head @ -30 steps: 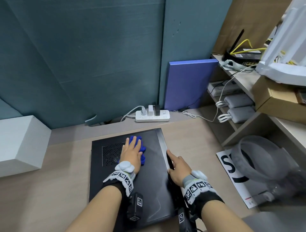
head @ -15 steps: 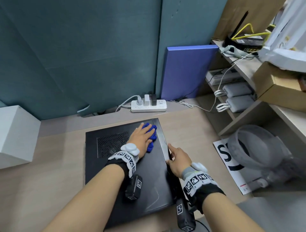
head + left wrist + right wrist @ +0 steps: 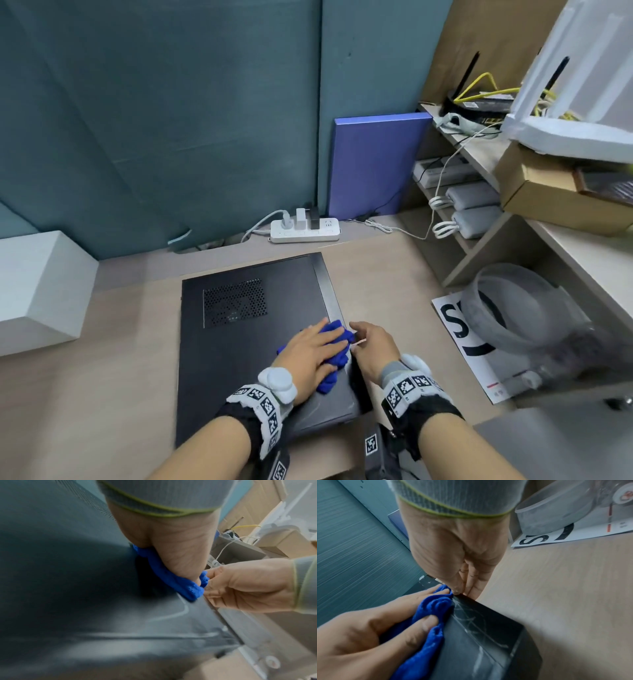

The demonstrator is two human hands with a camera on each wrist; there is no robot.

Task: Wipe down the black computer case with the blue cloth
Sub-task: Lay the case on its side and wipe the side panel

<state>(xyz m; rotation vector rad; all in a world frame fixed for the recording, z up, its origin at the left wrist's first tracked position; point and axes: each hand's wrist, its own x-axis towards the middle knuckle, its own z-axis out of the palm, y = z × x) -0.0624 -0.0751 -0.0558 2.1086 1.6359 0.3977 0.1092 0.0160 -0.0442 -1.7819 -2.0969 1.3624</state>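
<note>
While the left hand (image 3: 313, 353) presses flat, fingers spread and nearly straight, on the bunched blue cloth (image 3: 337, 356), the cloth sits at the near right part of the black computer case (image 3: 239, 349), touching its right edge strip. That is the change: a second ago the cloth was up by the vent grille (image 3: 234, 303) near the far edge, half a second ago at the far right corner, and now it has been drawn back toward the person along the right side. I judge this a wiping stroke down the right margin, so the far and right parts of the top panel look covered while the near left area probably remains; smears show on the panel near the cloth in the wrist views. The right hand (image 3: 373, 346) has stayed on the case's right edge, thumb on top and fingers down the side, bracing it; its thumb tip now touches the cloth. The case lies flat on the wooden desk (image 3: 102, 377). Farther back, the white power strip (image 3: 305, 230) and the blue panel (image 3: 376, 164) stand against the partition, unchanged.
</note>
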